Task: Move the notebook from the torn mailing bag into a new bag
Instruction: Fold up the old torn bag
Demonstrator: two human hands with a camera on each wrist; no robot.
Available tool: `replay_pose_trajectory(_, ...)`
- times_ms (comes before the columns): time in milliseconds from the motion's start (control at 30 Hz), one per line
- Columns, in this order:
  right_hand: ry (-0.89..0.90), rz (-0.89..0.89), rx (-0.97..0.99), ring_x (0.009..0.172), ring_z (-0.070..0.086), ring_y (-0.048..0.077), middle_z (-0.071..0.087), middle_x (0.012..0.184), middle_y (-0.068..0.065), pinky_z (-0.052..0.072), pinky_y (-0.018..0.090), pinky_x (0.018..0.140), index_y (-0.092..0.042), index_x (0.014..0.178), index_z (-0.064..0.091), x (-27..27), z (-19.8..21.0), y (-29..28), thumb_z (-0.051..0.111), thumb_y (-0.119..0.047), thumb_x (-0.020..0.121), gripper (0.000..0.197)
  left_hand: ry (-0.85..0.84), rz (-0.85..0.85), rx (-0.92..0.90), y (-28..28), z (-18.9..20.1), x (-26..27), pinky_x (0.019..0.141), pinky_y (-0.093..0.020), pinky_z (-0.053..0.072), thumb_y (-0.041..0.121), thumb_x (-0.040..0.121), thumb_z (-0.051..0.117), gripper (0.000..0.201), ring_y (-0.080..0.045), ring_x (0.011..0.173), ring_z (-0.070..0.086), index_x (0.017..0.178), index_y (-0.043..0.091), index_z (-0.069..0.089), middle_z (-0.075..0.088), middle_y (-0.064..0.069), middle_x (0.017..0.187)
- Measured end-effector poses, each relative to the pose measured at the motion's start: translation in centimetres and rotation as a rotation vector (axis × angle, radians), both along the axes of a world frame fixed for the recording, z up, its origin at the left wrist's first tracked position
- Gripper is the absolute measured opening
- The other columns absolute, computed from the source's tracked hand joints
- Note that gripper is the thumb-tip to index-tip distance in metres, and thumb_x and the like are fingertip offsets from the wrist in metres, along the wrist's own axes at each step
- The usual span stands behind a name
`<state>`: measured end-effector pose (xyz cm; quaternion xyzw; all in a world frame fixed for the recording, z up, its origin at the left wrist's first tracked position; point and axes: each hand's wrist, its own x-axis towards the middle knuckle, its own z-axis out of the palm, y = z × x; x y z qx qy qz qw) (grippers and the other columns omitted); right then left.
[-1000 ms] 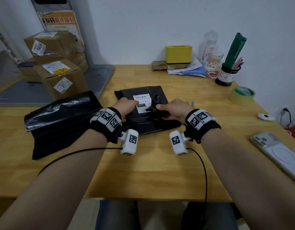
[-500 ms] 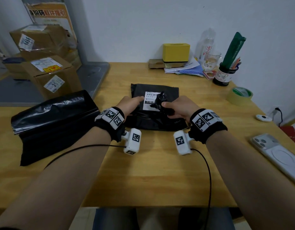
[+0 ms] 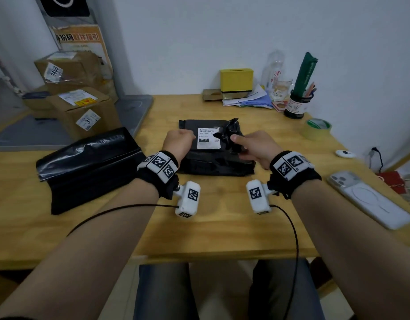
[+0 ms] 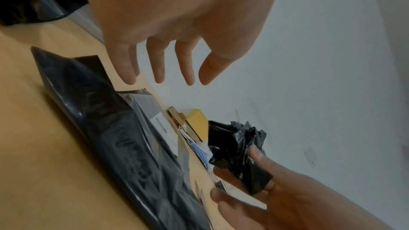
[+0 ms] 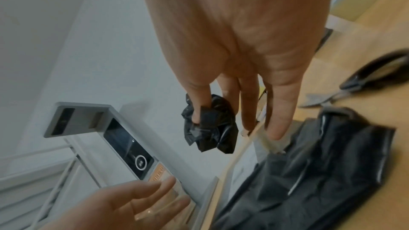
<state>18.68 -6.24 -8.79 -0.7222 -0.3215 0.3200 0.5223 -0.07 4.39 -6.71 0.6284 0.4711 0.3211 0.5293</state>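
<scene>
black plastic everywhere rn. torn mailing bag (image 3: 213, 155) lies flat mid wooden table (image 3: 213, 227), white shipping label (image 3: 208, 138) facing up, w/ a ragged flap (image 3: 231, 135) of its film pulled up off the top at the label's right edge.

right hand (image 3: 257, 148): thumb + forefinger pinch that crumpled flap, other fingers fairly straight, reaching down toward the bag; wrist view shows the wad of film bunched at the fingertips. left hand (image 3: 178, 144): from the head view it sits at the label's left edge, looks like it's steadying the parcel; left wrist view shows fingers (image 4: 159, 66) spread and relaxed, holding nothing, hovering just over the bag. can't tell if they actually touch it.

notebook: not visible, prob. inside the torn bag, which looks full and flat. new bag (image 3: 91, 167) sits folded on the table to the left, well apart from both hands, untouched.

progress imo: early. bag is ripped partway near the label, but opening doesn't look big enough yet. left to do: widen tear, slide notebook out, open new bag, put it in.
</scene>
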Motion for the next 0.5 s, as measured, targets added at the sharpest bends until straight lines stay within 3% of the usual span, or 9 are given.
replay_pose_trajectory(33,-0.021,-0.015,0.012,0.105,0.071,0.036,0.055,0.133,0.036,0.064,0.037,0.079,0.025,0.11,0.057,-0.2,0.4,-1.1,0.077,-0.036,0.089,0.068,-0.022,-0.02,0.022,-1.0,0.3,0.0,0.08,-0.03,0.048,0.019,0.094,0.057,0.012,-0.017,0.09,0.055,0.095,0.017,0.069,0.063,0.005,0.09)
replay_pose_trajectory(100,-0.05,-0.032,0.022,0.093,0.074,0.034,0.068,0.12,0.029,0.064,0.039,0.08,0.01,0.093,0.065,-0.5,1.1,-3.9,0.075,-0.037,0.091,0.047,-0.067,-0.079,0.014,-3.3,0.8,0.1,0.085,-0.032,0.05,0.021,0.095,0.057,0.015,-0.015,0.094,0.057,0.1,0.017,0.071,0.066,0.007,0.095)
replay_pose_trajectory(233,-0.043,-0.048,0.067,0.08,0.071,0.026,0.076,0.101,0.016,0.06,0.035,0.07,0.002,0.101,0.072,-1.1,1.5,-10.9,0.072,-0.036,0.094,0.039,-0.151,-0.232,-0.031,-8.9,1.2,1.1,0.091,-0.04,0.056,0.019,0.094,0.06,0.012,-0.02,0.106,0.066,0.098,0.024,0.07,0.073,0.001,0.11)
replay_pose_trajectory(333,-0.047,-0.082,0.126,0.074,0.068,0.021,0.077,0.094,0.01,0.046,0.03,0.056,-0.003,0.102,0.075,-1.2,1.1,-17.0,0.071,-0.036,0.095,0.034,-0.178,-0.359,-0.004,-13.5,1.2,2.7,0.087,-0.038,0.057,0.016,0.093,0.064,0.01,-0.019,0.102,0.069,0.098,0.023,0.07,0.073,-0.006,0.113)
replay_pose_trajectory(433,-0.022,-0.131,0.18,0.068,0.063,0.02,0.072,0.08,0.004,0.038,0.028,0.053,-0.004,0.098,0.074,-1.2,-0.1,-23.5,0.069,-0.032,0.096,0.029,-0.209,-0.496,-0.015,-18.1,0.4,4.7,0.077,-0.035,0.057,0.012,0.094,0.062,0.014,-0.016,0.09,0.069,0.105,0.017,0.069,0.075,-0.004,0.101)
replay_pose_trajectory(500,-0.011,-0.186,0.214,0.067,0.062,0.02,0.069,0.081,0.008,0.036,0.027,0.052,-0.001,0.1,0.074,-0.5,-1.7,-27.7,0.068,-0.029,0.097,0.029,-0.221,-0.583,-0.04,-21.3,-0.7,6.5,0.073,-0.035,0.056,0.011,0.095,0.061,0.012,-0.016,0.088,0.071,0.102,0.018,0.069,0.075,0.001,0.094)
